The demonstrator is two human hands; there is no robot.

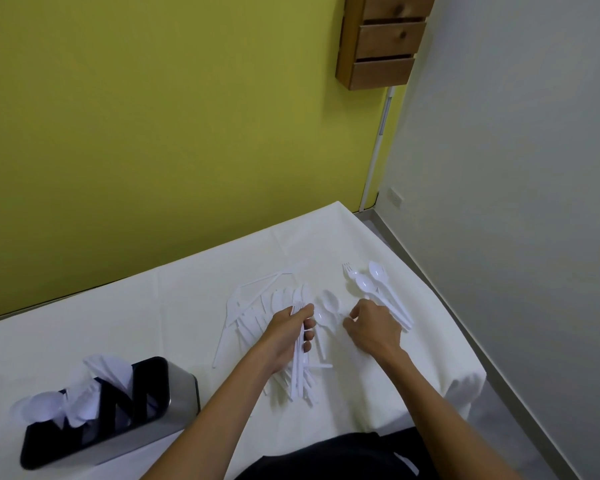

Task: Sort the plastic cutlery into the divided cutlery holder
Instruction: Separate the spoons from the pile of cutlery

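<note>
The person is leaning over a table [174,299] draped in a white cloth, set against a yellow-green wall. The left hand [290,332] is curling shut around a bundle of white plastic cutlery [297,379], the handles sticking out below the fist toward the person and the heads fanning out beyond the knuckles. More loose pieces [246,306] are lying scattered on the cloth just left of that hand. The right hand [373,329] is resting knuckles-up on the cloth with its fingers bent, thumb and forefinger nearly pinching; whether it is gripping anything I cannot tell. Two spoons [328,308] are lying between the hands. Past the right hand, a small group of spoons and a fork [378,289] is lying with handles running under it. The divided cutlery holder [118,415], dark inside with metal walls, is standing well to the left near the table's front edge, already carrying some white pieces. A wooden drawer unit [383,39] is hanging on the wall.
</note>
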